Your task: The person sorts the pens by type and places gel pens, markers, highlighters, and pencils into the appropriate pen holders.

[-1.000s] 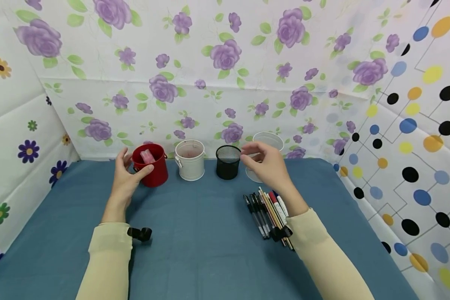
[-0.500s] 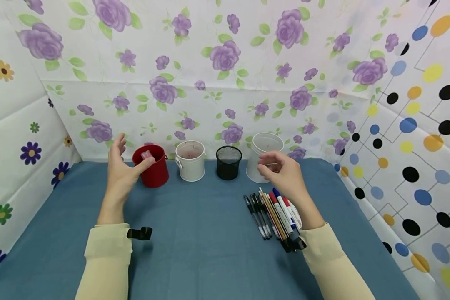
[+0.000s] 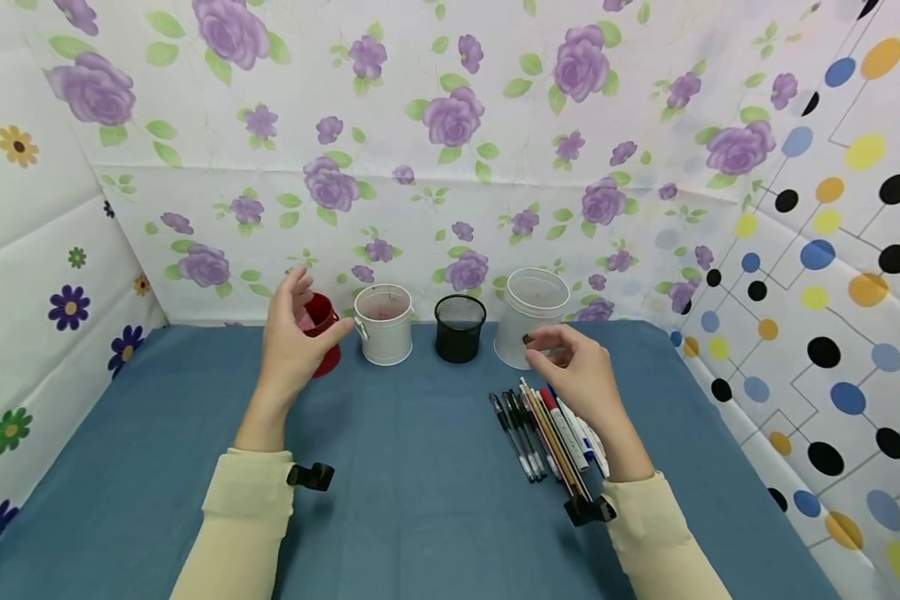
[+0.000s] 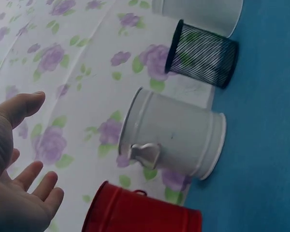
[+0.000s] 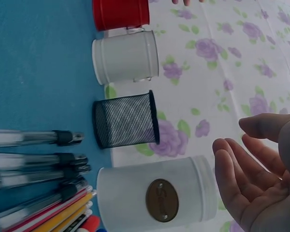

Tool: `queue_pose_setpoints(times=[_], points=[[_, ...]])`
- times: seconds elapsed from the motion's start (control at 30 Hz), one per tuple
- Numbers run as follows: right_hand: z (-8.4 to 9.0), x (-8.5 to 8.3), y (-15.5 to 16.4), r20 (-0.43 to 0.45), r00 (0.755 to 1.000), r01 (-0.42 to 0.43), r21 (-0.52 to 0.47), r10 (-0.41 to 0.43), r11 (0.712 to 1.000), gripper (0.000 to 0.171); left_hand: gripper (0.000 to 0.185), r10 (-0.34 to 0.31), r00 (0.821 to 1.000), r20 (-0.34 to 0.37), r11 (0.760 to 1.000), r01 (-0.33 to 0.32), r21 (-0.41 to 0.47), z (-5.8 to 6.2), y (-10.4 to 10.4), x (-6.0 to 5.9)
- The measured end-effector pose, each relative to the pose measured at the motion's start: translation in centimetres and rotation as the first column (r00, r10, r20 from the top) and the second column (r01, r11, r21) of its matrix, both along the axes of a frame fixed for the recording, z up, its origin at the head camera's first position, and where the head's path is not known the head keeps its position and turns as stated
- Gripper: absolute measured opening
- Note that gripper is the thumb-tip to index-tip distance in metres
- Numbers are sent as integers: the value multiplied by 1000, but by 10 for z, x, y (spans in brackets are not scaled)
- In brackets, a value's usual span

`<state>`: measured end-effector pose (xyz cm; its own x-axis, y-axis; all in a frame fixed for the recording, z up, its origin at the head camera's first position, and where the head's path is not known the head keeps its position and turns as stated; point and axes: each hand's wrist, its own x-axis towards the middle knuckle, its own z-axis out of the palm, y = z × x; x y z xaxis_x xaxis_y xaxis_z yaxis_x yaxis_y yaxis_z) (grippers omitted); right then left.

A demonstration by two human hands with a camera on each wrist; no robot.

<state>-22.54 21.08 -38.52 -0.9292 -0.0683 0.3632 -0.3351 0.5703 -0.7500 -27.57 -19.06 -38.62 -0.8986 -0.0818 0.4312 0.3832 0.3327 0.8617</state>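
both hands [image 3: 288, 337] [image 3: 577, 375] open and empty; pens and pencils [image 3: 547, 429] unsorted on blue bench [image 3: 420, 500]; four cylindrical pots [image 3: 457, 327] unfilled with them.

The red pail [image 3: 322, 333] and white pail [image 3: 384, 323] look like painted metal, smooth with a soft sheen — the black cup [image 3: 459, 327] is open wire mesh. The tall white pot [image 3: 528, 317] seems matt, with a brassy oval plate. The pens [image 3: 543, 429] are glossy plastic, some clear. The tabletop [image 3: 420, 500] is matt blue cloth — the walls [image 3: 435, 125] printed, faintly creased sheeting.
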Motion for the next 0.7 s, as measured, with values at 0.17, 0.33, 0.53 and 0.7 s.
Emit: queue_pose_setpoints(times=[0.17, 0.33, 0.53, 0.7], points=[[-8, 3, 0, 4, 1000, 30, 50, -30, 998, 23, 95, -46, 999, 20, 998, 47, -32, -8, 17, -3], [-12, 6, 1, 12, 999, 39, 82, -40, 996, 27, 95, -57, 996, 70, 996, 61, -68, -21, 36, -9], [-18, 11, 2, 36, 999, 31, 104, -35, 994, 27, 98, -23, 992, 121, 997, 31, -67, -39, 52, -19], [-24, 10, 0, 38, 999, 12, 116, -17, 993, 27, 100, 19, 988, 153, 1000, -16, -23, -48, 56, -24]])
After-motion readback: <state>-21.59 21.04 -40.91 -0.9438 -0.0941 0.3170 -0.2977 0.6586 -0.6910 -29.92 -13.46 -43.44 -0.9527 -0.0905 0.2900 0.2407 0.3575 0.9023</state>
